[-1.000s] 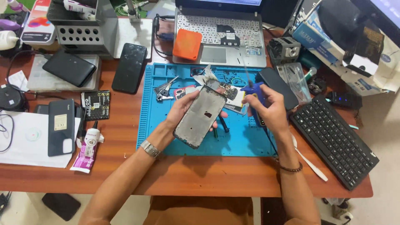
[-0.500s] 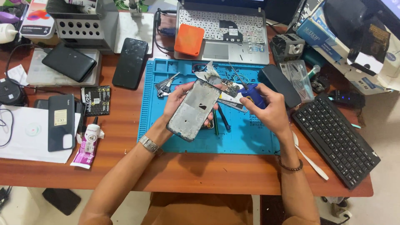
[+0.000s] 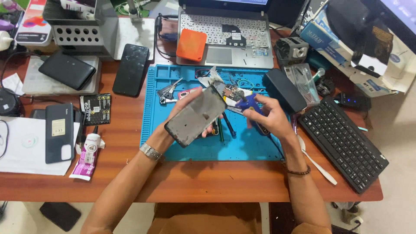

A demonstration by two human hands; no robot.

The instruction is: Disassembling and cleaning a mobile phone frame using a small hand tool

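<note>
My left hand [image 3: 184, 113] holds an opened phone body [image 3: 196, 116] tilted above the blue repair mat [image 3: 173, 147], its grey inner side facing up. My right hand [image 3: 268, 117] grips a blue-handled tool [image 3: 248, 104], its tip close to the phone's upper right corner. Loose phone parts and small tools [image 3: 225, 89] lie on the mat just behind the hands. Metal tweezers [image 3: 167, 91] rest at the mat's upper left.
A laptop [image 3: 225, 34] with an orange pad [image 3: 191, 44] stands behind the mat. A black keyboard [image 3: 342, 143] lies to the right, a black box [image 3: 284, 90] beside it. Left of the mat are a dark phone [image 3: 131, 69], a battery [image 3: 95, 109], a glue tube [image 3: 86, 157] and a phone back cover [image 3: 59, 132].
The camera view has shifted, so everything sits lower in frame. My left hand has tilted the phone body a little more. My right hand with the tool has moved closer to the phone's top corner.
</note>
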